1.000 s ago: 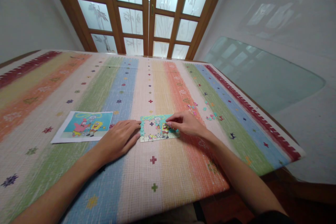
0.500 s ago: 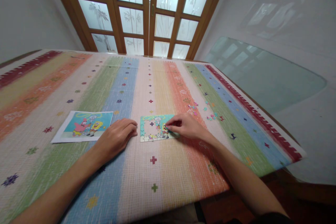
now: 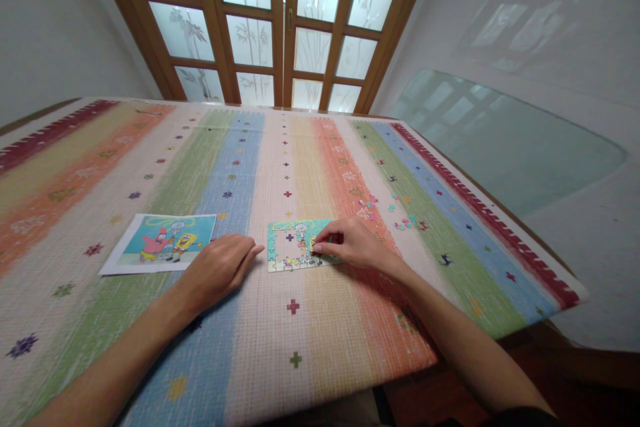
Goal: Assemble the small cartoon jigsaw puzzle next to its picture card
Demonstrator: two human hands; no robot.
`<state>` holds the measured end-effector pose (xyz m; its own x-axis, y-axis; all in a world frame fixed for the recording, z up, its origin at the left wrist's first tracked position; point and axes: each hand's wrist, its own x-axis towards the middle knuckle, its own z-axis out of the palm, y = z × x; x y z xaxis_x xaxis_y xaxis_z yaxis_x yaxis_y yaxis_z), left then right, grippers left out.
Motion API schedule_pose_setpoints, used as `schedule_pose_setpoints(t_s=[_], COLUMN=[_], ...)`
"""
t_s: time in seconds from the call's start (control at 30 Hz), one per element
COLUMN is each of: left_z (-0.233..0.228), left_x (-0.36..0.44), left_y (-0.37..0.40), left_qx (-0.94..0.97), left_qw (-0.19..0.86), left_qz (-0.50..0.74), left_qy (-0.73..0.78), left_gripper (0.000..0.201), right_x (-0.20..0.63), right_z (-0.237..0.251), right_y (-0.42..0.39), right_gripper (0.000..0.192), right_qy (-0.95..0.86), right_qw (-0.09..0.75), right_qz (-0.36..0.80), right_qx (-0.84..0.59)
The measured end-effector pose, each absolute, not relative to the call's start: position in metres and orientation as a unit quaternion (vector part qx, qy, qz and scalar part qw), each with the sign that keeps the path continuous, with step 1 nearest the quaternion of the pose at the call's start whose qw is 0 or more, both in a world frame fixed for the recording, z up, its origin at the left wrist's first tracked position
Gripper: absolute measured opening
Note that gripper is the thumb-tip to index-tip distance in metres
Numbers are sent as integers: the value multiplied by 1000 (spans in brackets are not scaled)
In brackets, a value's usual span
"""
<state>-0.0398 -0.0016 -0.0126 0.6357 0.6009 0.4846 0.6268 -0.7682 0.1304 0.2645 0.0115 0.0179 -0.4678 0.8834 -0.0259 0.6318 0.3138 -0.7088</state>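
Table: a striped tablecloth (image 3: 240, 167) in red, orange, green, blue and cream covers the tabletop, with small cross and flower marks on it; the puzzle lies on the near middle of it, on the cream stripe.
Door: a wooden door with frosted glass panes (image 3: 280, 20) stands behind the far edge of the table.
Picture: a printed cartoon sheet (image 3: 160, 243) lies flat to the left of the puzzle, well apart from it.
Puzzle: a small rectangular jigsaw puzzle (image 3: 293, 253) lies flat; its border and right part are filled in, and a gap in its left middle shows the cloth beneath.
Loose pieces: a scatter of small pieces (image 3: 395, 213) lies on the orange and green stripes to the right of the puzzle.
Left hand: the left hand (image 3: 217, 270) rests palm down on the cloth, fingers loosely extended and together, fingertips just beside the puzzle's left edge; it holds nothing.
Right hand: the right hand (image 3: 353, 243) lies over the puzzle's right end, thumb and forefinger pinched together at the filled part; whether a piece sits between them is too small to tell.
Change: compared with a second ago, the left hand has slid back from the puzzle's left edge, and the right hand's fingertips have shifted slightly left.
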Motion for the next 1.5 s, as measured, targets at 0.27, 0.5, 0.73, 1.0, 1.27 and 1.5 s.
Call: schedule_pose_setpoints(t_s=[0.27,0.5,0.73,1.0,1.27,1.5], left_z=[-24,-29,-25,-16,-13,-16], left_x=[-42,-45,-46,-42,-38,-38], left_y=[-2,1,1,-2,-5,-5], left_qx=[-910,-910,-908,-914,-920,-922], left_qw=[13,1,2,3,-4,5], left_qz=[-220,-202,-206,-212,-197,-174], left_qy=[-351,-362,-365,-346,-338,-346], left_gripper=[30,33,42,55,53,52], right_x=[267,268,271,273,272,267], right_z=[18,17,20,21,17,17], right_y=[9,9,10,9,9,8], right_gripper=[17,8,10,14,9,11], right_qy=[-798,-821,-847,-853,-857,-840], right_qw=[163,169,132,124,123,135], right_qz=[343,322,279,268,269,268], right_qx=[-469,-441,-432,-430,-423,-453])
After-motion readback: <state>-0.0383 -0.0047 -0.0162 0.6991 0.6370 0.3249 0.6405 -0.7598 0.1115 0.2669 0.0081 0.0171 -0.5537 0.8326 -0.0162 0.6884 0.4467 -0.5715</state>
